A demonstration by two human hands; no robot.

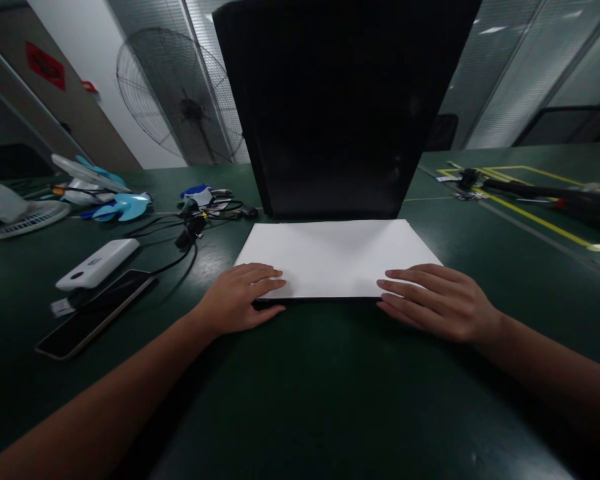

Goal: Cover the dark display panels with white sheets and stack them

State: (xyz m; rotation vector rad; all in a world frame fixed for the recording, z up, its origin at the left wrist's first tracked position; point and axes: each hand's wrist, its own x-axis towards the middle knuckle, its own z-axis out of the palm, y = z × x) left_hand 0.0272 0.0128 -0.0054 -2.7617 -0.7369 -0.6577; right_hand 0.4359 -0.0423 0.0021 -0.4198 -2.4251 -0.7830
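A flat white sheet-like surface (335,260) lies in the middle of the table, with a thin dark edge along its near side. From its far side a large black panel (340,113) stands up, leaning slightly; whether the two are joined I cannot tell. My left hand (240,297) rests at the near left corner of the white surface, fingers stretched over it and thumb on the table. At the near right corner lies my right hand (435,300), its fingers extended flat across the edge. Neither hand grasps anything.
To the left on the green table (320,400) are a phone (97,313), a white power bank (99,263), cables (193,230) and small fan parts with blue blades (123,207). A black device (545,190) lies at the right near yellow tape. A large fan (180,100) stands behind.
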